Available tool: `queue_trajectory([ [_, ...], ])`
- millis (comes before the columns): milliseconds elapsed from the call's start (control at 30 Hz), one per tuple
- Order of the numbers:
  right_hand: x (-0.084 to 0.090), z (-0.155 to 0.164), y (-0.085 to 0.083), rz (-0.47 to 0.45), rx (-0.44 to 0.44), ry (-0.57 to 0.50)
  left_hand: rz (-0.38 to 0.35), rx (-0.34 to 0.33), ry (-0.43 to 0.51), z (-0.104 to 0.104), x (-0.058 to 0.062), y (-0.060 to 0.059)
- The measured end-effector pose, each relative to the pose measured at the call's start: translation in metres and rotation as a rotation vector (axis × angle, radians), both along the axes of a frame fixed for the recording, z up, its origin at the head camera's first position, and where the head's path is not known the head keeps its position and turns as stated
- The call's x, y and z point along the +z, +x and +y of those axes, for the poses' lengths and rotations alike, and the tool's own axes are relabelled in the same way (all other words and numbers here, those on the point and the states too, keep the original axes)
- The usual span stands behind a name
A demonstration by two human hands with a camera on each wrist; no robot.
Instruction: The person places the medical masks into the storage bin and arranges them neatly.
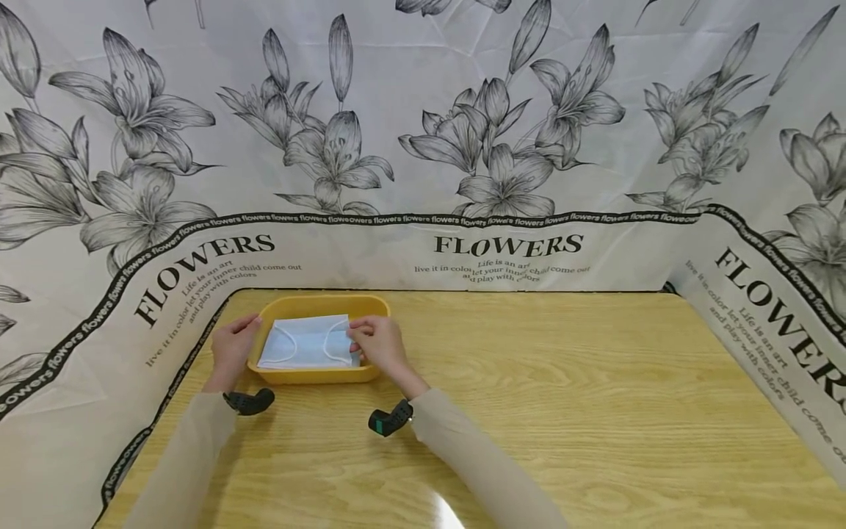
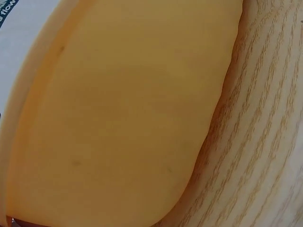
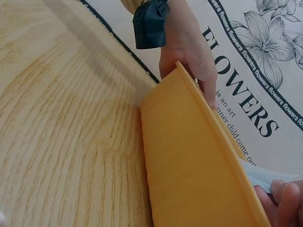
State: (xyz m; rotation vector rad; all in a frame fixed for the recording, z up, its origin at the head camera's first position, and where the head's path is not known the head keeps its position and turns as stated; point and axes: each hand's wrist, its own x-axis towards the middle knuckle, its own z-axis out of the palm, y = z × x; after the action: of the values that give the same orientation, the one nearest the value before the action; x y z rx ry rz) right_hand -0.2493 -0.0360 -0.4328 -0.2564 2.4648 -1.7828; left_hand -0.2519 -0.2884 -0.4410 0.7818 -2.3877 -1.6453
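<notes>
A yellow plastic tub (image 1: 317,376) sits at the left of the table, with light blue face masks (image 1: 309,345) lying inside; white ear loops show on the top one. At the tub's left end, my left hand (image 1: 233,344) grips the rim, one finger or thumb over the inner side, as the right wrist view shows (image 3: 196,54). My right hand (image 1: 380,342) reaches over the right end and pinches the top mask's right edge. In the left wrist view the tub's outer wall (image 2: 118,113) fills most of the picture, and neither hand shows there.
The wood-grain table (image 1: 562,397) extends to the right of the tub. A white curtain (image 1: 509,257) with flower print and lettering stands along the back and both sides, close to the tub's left end. Black wrist devices (image 1: 391,419) sit on both wrists.
</notes>
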Motion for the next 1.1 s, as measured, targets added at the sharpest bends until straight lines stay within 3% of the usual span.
queue_trajectory([
  [567, -0.0014, -0.0033, 0.0000, -0.032, -0.060, 0.016, 0.009, 0.017, 0.021, -0.0017, -0.0049, -0.0033],
  [1100, -0.0018, -0.0055, 0.0042, 0.050, -0.099, 0.021, 0.012, -0.010, 0.048, -0.0016, -0.0034, -0.0001],
])
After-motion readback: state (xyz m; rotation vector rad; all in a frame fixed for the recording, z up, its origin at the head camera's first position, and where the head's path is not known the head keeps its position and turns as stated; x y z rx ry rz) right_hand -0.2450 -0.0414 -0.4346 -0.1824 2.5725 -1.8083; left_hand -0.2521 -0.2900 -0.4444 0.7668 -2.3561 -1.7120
